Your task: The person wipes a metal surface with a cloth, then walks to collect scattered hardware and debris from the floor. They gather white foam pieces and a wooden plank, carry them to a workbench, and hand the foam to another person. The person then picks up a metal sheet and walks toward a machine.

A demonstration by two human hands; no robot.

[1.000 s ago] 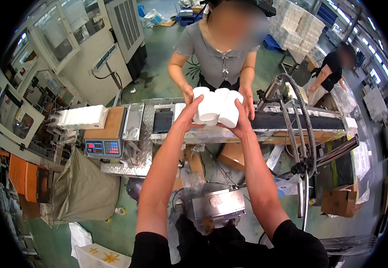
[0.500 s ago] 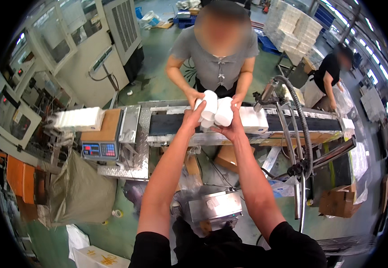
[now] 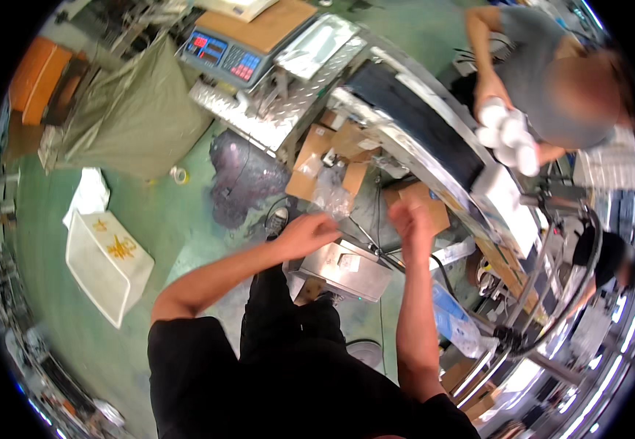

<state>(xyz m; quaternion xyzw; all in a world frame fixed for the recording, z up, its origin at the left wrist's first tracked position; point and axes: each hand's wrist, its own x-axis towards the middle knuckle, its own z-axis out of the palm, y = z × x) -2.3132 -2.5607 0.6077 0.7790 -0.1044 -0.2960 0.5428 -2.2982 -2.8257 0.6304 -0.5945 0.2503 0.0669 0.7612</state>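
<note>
My left hand [image 3: 309, 235] hangs in front of my body above a metal box [image 3: 347, 269], its fingers loosely stretched with nothing in them. To its right is my right hand [image 3: 410, 223], raised near a cardboard box [image 3: 429, 208]. That hand is blurred, but its fingers look loosely bent and apart, with no object visible in them. Well beyond my reach at the upper right, a co-worker's hands hold several white cylindrical pieces [image 3: 508, 135] over the far side of the conveyor [image 3: 412, 121]. What these pieces are I cannot make out.
A scale [image 3: 222, 58] with a brown board stands on a metal plate table [image 3: 248, 117]. A long white pack [image 3: 504, 197] lies on the conveyor. A metal-tube frame [image 3: 511, 336] rises at the right. On the floor at left is a white bin [image 3: 113, 256].
Both my hands have let go of the white cylindrical pieces and drawn back toward my body. The co-worker now holds them. My view has turned left and downward.
</note>
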